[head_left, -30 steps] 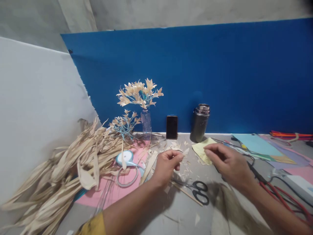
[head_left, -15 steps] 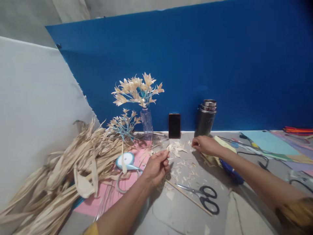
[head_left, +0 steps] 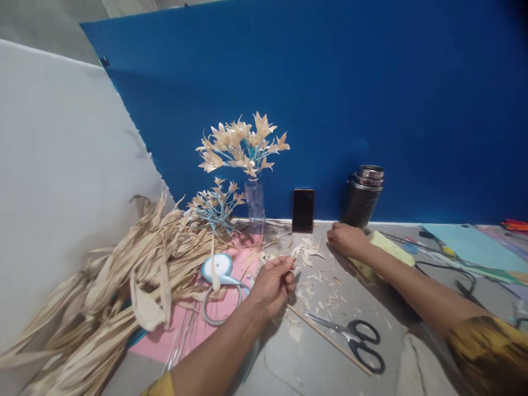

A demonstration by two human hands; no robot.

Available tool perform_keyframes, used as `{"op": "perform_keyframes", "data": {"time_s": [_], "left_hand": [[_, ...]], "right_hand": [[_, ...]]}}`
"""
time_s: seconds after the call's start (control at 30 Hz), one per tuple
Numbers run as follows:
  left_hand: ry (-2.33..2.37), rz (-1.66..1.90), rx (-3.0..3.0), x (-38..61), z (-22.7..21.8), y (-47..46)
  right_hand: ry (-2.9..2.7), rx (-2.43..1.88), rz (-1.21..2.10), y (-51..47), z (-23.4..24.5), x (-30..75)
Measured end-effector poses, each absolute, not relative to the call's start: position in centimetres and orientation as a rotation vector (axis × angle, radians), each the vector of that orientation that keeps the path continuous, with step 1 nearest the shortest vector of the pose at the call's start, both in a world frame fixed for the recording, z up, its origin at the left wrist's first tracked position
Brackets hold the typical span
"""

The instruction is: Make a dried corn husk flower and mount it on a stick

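My left hand (head_left: 275,283) hovers over the grey table, its fingers pinched on a small pale husk piece (head_left: 295,252). Stretched far forward, my right hand (head_left: 345,240) lies with curled fingers on the table beside a heap of cut husk petals (head_left: 309,250), just in front of the dark steel flask (head_left: 363,196); what it holds, if anything, is hidden. Black-handled scissors (head_left: 355,340) lie near me, between the two arms, next to a thin wooden stick (head_left: 325,345).
A big heap of dried corn husks (head_left: 107,286) fills the left side over pink paper (head_left: 193,324). A ribbon roll (head_left: 217,266), a bottle of husk flowers (head_left: 247,151), a phone (head_left: 303,210), yellow paper (head_left: 390,248) and coloured sheets (head_left: 470,245) stand against the blue backboard (head_left: 371,99).
My right hand has reached forward from near the yellow paper to the husk petals by the flask. The left hand stays pinched on its piece. The view has shifted left.
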State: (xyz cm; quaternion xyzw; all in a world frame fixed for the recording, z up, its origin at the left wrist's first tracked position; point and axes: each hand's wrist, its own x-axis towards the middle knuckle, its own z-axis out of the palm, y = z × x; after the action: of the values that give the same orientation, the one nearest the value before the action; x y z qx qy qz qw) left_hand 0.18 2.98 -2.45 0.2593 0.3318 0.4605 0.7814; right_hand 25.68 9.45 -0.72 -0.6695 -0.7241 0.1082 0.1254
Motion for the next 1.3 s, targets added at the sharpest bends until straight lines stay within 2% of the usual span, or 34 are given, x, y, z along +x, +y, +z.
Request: {"op": "perform_keyframes", "data": {"time_s": [0.3, 0.4, 0.57, 0.8, 1.0, 1.3], "left_hand": [[0.676, 0.967, 0.489, 0.6, -1.6, 2.2], [0.607, 0.918, 0.48, 1.2, -0.7, 1.2], [0.586, 0.858, 0.48, 2.6, 0.4, -0.4], [0.596, 0.849, 0.535, 4.0, -0.1, -2.5], [0.587, 0.892, 0.703, 5.2, -1.2, -3.8], [0.661, 0.91, 0.763, 5.1, -1.8, -3.2]], "right_hand": [[-1.646, -1.566, 0.974, 1.7, 2.0, 24.4], [-1.203, -1.328, 1.288, -1.9, 2.7, 23.4], [-1.117, -1.323, 1.199, -5.3, 2.9, 22.1], [-1.093, -1.252, 1.142, -6.1, 0.3, 21.7], [-0.709, -1.156, 1.252, -6.2, -0.7, 20.4], [-0.713, -1.049, 1.315, -6.7, -1.2, 19.5]]}}
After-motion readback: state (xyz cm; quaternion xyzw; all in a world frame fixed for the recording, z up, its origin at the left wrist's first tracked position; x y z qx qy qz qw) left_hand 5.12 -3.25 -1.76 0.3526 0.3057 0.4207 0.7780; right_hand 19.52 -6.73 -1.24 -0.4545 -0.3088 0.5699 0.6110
